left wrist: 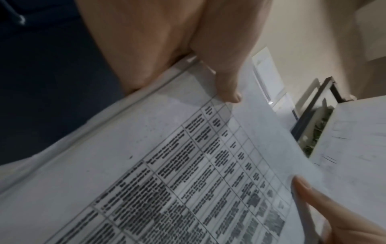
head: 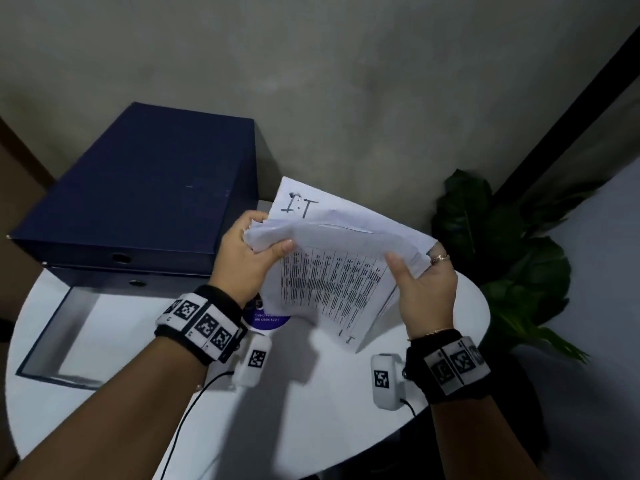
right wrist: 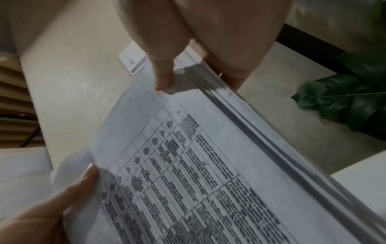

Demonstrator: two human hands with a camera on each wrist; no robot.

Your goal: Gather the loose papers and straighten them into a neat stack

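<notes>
A bundle of white papers point(head: 332, 271) is held up above the round white table point(head: 311, 410). The front sheet carries a printed table point(left wrist: 188, 181); a back sheet shows handwritten "I.T". My left hand point(head: 249, 258) grips the bundle's upper left edge, thumb on the front. On the opposite side my right hand point(head: 422, 285) grips the right edge, thumb in front and fingers behind. The sheets are uneven, with crumpled corners at the left. In the right wrist view several layered edges point(right wrist: 261, 140) show along the bundle's side.
Two dark blue box files point(head: 138, 195) are stacked at the table's back left, with an open blue lid or tray point(head: 45, 341) in front. A round purple sticker point(head: 266, 320) lies under the papers. A green plant point(head: 512, 254) stands off the right.
</notes>
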